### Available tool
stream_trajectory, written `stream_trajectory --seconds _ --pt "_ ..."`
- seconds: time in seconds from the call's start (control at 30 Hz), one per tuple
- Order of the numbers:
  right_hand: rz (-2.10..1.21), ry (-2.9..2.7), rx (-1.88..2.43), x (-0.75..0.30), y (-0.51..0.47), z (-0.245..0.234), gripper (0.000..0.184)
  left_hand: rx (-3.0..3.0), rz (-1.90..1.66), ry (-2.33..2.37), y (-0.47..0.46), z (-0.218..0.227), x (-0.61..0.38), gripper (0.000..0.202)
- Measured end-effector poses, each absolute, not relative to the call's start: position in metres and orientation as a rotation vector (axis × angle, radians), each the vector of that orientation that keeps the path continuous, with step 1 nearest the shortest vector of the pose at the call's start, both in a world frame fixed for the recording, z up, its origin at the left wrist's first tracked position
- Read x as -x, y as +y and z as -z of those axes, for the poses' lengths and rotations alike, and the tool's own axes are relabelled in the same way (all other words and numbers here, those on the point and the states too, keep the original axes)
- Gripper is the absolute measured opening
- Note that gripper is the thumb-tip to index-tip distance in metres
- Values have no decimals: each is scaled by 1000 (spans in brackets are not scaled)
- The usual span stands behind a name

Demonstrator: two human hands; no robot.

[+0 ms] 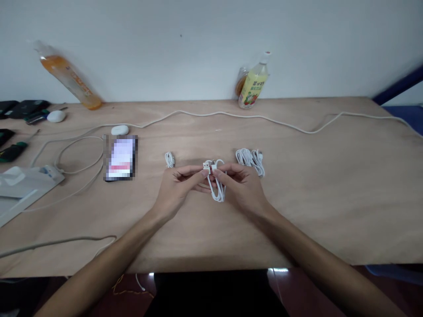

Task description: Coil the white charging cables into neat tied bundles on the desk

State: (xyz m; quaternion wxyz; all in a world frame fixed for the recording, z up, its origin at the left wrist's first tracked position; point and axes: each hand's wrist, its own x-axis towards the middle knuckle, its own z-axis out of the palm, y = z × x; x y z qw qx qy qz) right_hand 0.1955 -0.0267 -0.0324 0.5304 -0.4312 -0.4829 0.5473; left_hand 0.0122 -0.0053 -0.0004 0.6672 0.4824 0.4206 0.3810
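Observation:
Between my two hands is a white USB cable (218, 193), its cord looped in a small bundle that hangs below the fingers. My left hand (176, 185) pinches one white plug, whose metal USB end points up. With thumb and fingers closed, my right hand (246, 185) grips the other end right beside it. Behind my left hand a small coiled white cable (169, 159) lies on the table. Further bundled white cables (247, 159) lie just beyond my right hand, partly covered by it.
A phone (121, 157) and a white earbud case (119, 130) are on the wooden table (330, 189), left of my hands. A long white cord (218, 113) crosses the back. An orange drink bottle (71, 81) and a yellow one (254, 83) lean against the wall. Screwdrivers (13, 152) lie far left.

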Motion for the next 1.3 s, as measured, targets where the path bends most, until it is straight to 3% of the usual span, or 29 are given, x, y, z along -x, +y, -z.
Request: stream_trajectory --seconds 0.93,1.3 --pt "-1283 -1156 1036 -194 -28 30 32 -1089 -853 942 -5 5 -12 38" --pt "-1270 -1131 1010 -194 -28 31 20 -1041 -863 923 -4 5 -13 32"
